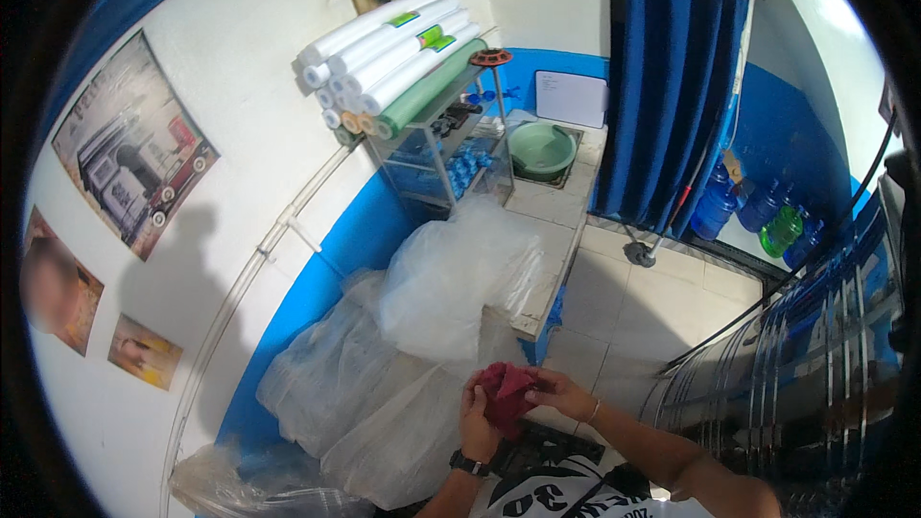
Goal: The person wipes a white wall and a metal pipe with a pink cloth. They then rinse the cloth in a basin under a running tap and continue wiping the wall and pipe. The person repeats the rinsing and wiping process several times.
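Head view, looking down. Both hands meet at about 6 o'clock in the frame, low and just left of centre. The left hand, a dark watch on its wrist, is curled around the left edge of a crumpled dark-red cloth; the right hand, a thin bracelet at its wrist, pinches the cloth's upper right edge at about 2 o'clock from the bundle. Both hands thus grasp the cloth, fingers closed on the fabric, none of it hanging free. The cloth is held in the air before the body, above the tiled floor and just right of a heap of clear plastic bags that spreads toward 9 o'clock. It is bunched and has no clean outline; as far as can be judged, its longer axis runs from about 12 o'clock down to 6 o'clock, the upper folds peaking between the two thumbs and the lower end tucked against the left palm. To handle it well, judgement suggests keeping one hand as anchor while the other draws an edge outward, finding a hem or corner first so that the folds open evenly instead of twisting. Beyond, at 12 o'clock, a metal rack bears white paper rolls; a green basin and a blue curtain lie toward 1 o'clock.
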`<action>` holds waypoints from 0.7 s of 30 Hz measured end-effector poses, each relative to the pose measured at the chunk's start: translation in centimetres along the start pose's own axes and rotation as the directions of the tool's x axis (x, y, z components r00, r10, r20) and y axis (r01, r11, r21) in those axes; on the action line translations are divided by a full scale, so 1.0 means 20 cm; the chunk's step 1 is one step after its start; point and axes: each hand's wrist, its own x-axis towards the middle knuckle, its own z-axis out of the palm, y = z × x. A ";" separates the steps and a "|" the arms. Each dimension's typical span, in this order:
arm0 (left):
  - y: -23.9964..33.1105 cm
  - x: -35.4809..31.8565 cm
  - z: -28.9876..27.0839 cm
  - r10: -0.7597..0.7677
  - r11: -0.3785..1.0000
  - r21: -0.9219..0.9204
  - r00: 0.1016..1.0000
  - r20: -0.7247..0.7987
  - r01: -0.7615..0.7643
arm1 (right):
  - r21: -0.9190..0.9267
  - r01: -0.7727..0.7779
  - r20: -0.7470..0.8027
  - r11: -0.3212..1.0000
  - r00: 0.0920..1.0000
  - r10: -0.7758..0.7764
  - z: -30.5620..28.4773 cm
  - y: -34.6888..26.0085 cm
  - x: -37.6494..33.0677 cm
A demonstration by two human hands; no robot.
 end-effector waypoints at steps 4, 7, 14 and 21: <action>-0.09 0.05 -0.03 -0.035 0.878 0.479 0.999 0.025 0.019 | -0.248 0.071 0.083 0.966 0.995 -0.052 -0.03 -0.01 -0.07; -0.19 0.12 -0.05 -0.118 0.873 0.480 0.993 0.027 0.091 | -0.122 0.032 0.101 0.992 0.995 -0.019 -0.13 0.10 -0.09; -0.24 0.29 -0.14 -0.305 0.946 0.105 0.952 -0.022 0.305 | -0.721 -0.659 -0.640 0.215 0.752 0.161 -0.76 0.71 -0.48; -0.19 0.44 -0.21 -0.229 0.964 0.142 0.973 0.017 0.224 | -0.828 -0.538 -0.430 -0.157 0.431 0.793 -0.58 1.30 -1.34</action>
